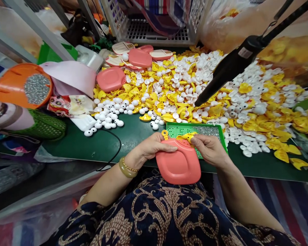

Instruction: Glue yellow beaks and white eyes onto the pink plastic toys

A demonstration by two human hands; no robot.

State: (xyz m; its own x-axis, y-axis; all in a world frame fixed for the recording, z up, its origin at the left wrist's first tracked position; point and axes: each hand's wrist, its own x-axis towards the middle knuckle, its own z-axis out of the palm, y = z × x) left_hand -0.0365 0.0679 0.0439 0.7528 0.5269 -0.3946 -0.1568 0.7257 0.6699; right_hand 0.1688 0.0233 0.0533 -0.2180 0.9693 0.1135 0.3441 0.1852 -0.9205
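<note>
A coral-pink plastic toy casing (179, 165) is held up just in front of the table edge. My left hand (154, 147) grips its upper left corner, thumb lying across the front face. A small yellow ring-shaped piece (165, 134) sticks up beside those fingers. With fingertips pinched, my right hand (209, 148) holds a yellow plastic piece (187, 137) against the casing's top edge. Behind the casing lies a green tray (222, 136) with small metal screws (207, 131) in it; the casing and hands hide part of it.
A black electric screwdriver (228, 68) hangs at the right over a heap of white and yellow parts (190, 82). More pink casings (111, 78) lie at the back left. An orange container (9, 85) of screws stands far left, and a grey crate (156, 39) behind.
</note>
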